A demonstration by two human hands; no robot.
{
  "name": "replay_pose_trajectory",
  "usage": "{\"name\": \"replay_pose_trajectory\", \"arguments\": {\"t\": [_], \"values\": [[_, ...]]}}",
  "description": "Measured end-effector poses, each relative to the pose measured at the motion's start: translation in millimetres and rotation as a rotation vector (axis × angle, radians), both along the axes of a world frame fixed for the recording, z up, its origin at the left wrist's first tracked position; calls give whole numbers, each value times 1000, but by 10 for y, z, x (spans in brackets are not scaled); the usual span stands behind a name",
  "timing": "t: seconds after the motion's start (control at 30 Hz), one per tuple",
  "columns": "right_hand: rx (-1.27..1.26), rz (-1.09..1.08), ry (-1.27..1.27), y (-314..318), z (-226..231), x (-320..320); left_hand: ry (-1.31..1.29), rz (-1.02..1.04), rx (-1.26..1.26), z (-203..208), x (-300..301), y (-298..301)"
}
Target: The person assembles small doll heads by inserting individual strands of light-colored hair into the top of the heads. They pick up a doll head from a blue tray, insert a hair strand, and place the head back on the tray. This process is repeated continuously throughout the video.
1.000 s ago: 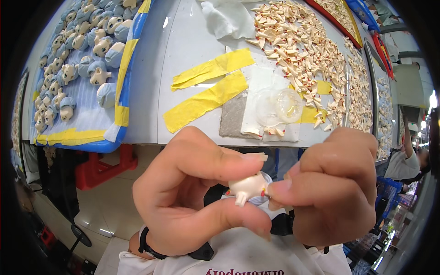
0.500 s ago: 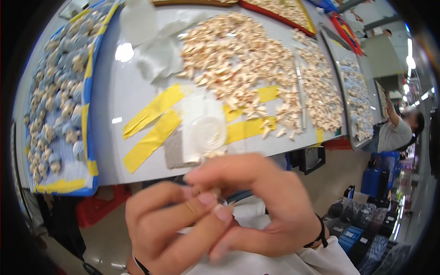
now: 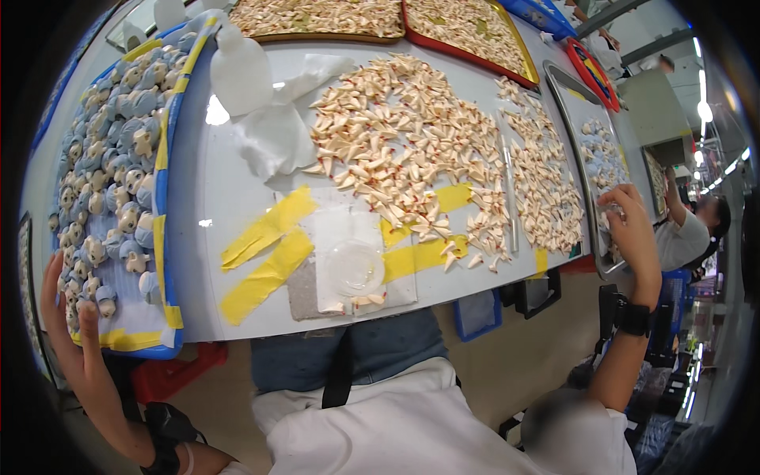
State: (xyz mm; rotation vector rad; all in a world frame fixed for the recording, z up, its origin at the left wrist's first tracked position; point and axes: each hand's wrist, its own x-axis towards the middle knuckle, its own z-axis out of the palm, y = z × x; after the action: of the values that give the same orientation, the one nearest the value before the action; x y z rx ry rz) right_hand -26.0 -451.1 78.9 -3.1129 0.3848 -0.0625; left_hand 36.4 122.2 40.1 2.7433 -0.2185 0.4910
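My left hand (image 3: pixel 75 324) is at the near left corner of a blue tray (image 3: pixel 161 237), fingers and thumb spread around the small figures at its edge. Those figures (image 3: pixel 127 218) have cream heads and pale blue parts. Far to the right, my right hand (image 3: pixel 631 229) reaches over a metal tray (image 3: pixel 590 150) of small pale blue pieces (image 3: pixel 600 146). Its fingers are bent together and their tips are partly hidden, so what they pinch cannot be made out. Between the hands, cream pointed pieces (image 3: pixel 404 134) with reddish tips lie heaped on the white table (image 3: pixel 198 293).
A round clear dish (image 3: pixel 355 267) stands near the table's front edge, beside yellow tape strips (image 3: pixel 267 273). Full trays of cream pieces (image 3: pixel 467 36) line the back. A metal strip (image 3: pixel 511 198) divides the pieces. Another person (image 3: pixel 687 233) sits at the right.
Both hands were together in front of me, fingers around a small thing. They have parted: the left went to the blue tray, the right to the metal tray.
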Motion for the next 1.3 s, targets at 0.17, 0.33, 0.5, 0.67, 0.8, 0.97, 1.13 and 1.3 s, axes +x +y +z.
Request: {"name": "replay_pose_trajectory", "arguments": {"t": [0.17,0.33,0.5,0.67,0.8,0.97,1.13,1.3], "values": [[124,120,-150,589,208,421,263,0,-60,52,7,-88],[415,615,-132,1449,157,1216,221,-61,94,-5,233,-368],[758,839,-223,2216,-271,1994,228,92,239,52,213,-473],[1030,704,83,2637,-306,2128,348,-71,237,307,145,-282],[1040,703,5,2625,-326,2090,342,-25,3,586,382,-379],[1288,680,-64,2505,-212,1947,124,-519,128,492,926,-606],[1341,601,-140,2173,-7,1534,305,-450,51,402,996,-605],[1546,390,-31,1973,69,977,432,-396,48,395,851,-461]]}}
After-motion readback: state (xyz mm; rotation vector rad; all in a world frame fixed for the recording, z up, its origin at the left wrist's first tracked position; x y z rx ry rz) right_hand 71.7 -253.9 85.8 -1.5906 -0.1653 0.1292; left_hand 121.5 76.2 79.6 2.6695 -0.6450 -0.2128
